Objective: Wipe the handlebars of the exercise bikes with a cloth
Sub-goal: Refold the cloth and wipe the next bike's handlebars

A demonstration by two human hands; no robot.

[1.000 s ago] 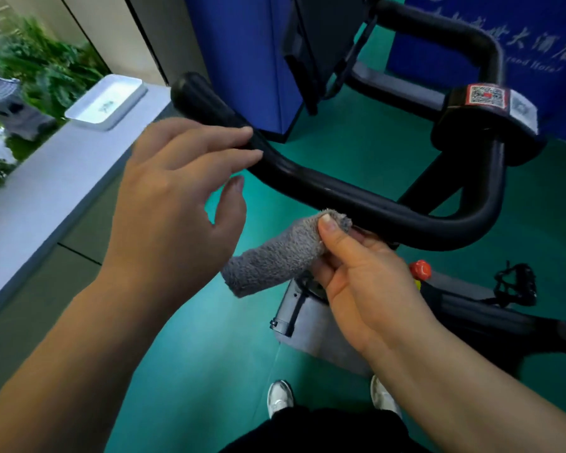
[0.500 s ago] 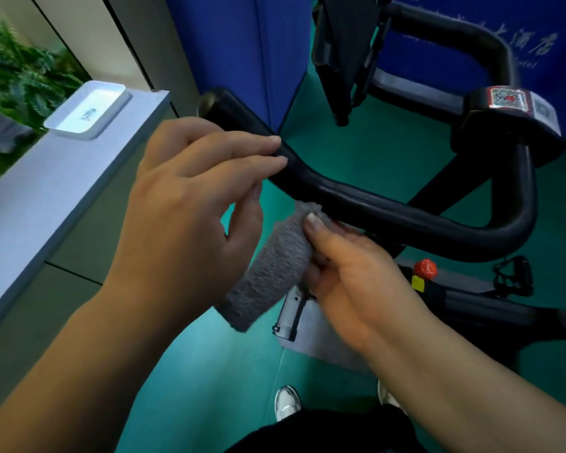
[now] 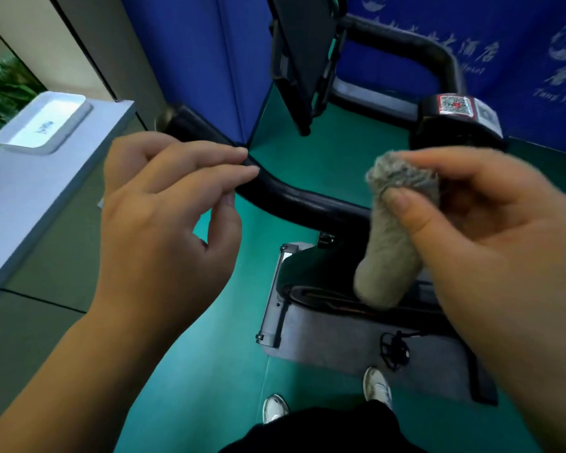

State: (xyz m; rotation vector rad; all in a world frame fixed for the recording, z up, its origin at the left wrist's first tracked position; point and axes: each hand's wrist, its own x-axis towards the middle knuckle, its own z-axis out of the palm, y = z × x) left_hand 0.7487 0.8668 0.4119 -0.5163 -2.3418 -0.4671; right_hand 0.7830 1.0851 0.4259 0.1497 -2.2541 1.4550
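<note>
Since the earlier frame the right hand [image 3: 490, 243] has lifted the cloth [image 3: 396, 230] off the handlebar [image 3: 301, 199] and carried it rightward; its grip is thumb and curled fingers pinching the rolled cloth, which hangs below the grip, clear of the bar. The left hand [image 3: 167, 220] hovers open over the bar's left arm, fingers extended, holding nothing. Judgement: wiping is under way but interrupted, and how much remains cannot be told. QR stickers [image 3: 456, 106] beyond the grip are unreadable; the banner [image 3: 490, 50] characters are blurred.
</note>
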